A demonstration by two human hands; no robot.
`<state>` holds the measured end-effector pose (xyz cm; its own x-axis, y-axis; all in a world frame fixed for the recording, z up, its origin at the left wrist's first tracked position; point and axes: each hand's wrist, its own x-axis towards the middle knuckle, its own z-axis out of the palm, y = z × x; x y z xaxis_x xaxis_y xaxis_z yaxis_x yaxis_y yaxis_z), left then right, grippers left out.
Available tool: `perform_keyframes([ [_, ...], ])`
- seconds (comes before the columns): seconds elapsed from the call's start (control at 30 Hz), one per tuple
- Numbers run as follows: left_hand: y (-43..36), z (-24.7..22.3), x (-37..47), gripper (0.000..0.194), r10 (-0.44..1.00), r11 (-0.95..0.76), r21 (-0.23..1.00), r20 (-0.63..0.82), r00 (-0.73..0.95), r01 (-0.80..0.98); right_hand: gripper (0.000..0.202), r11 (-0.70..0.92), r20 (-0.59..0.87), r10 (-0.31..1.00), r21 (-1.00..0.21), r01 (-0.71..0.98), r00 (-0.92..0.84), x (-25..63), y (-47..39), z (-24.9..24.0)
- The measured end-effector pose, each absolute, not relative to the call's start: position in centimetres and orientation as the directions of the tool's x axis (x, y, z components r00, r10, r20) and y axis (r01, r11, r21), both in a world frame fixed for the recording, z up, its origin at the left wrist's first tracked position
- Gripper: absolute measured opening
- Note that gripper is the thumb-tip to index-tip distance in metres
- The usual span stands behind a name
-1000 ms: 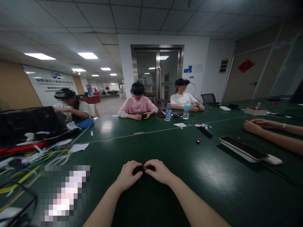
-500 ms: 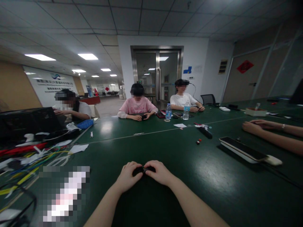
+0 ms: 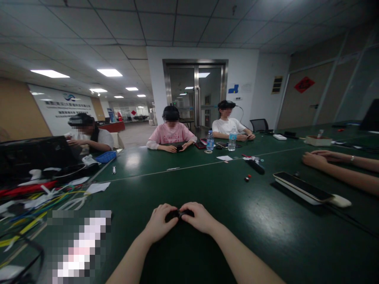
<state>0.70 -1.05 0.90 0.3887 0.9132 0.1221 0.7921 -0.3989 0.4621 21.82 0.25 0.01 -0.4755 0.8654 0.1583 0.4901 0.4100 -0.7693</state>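
Black plastic, apparently, the small object (image 3: 180, 214) (fingers hide its exact kind) sits low over the green tabletop (image 3: 142, 191) between the left hand (image 3: 160, 221) and right hand (image 3: 199, 218), each grasping one end, likely so that neither side can tip or slip

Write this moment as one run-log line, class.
left hand: holds black object | right hand: holds same object | bottles: upright, beyond

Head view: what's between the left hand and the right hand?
A small black object, held by the left hand and the right hand, as the head view shows. Too dark to identify.
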Motion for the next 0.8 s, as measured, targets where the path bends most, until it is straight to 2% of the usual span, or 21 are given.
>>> perform_keyframes([
  [0.57,-1.06,0.89,0.71,0.035,0.912,-0.4,0.473,0.125,0.39,0.785,0.027,0.396,0.122,0.867,-0.757,0.519,-0.483,21.74,0.18,0.24],
  [0.8,-1.07,0.93,0.75,0.034,0.911,-0.407,0.456,0.135,0.39,0.792,0.026,0.388,0.142,0.872,-0.785,0.483,-0.469,21.78,-0.02,0.31],
])
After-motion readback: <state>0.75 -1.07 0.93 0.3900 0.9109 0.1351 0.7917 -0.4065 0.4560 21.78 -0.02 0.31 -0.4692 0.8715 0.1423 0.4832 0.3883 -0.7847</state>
